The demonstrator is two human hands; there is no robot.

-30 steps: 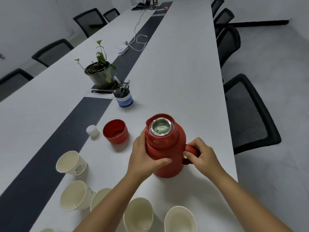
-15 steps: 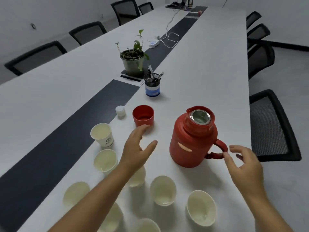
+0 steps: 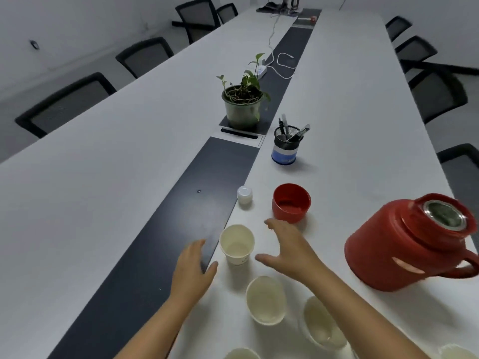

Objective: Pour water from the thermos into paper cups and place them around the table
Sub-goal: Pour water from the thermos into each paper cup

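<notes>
change: I've let go of the thermos point(image 3: 404, 244) (uncapped, standing at my right) | left hand point(image 3: 193, 270) and right hand point(image 3: 290, 248) spread, empty, flanking the farthest paper cup point(image 3: 237, 244) | next: likely placing it
</notes>
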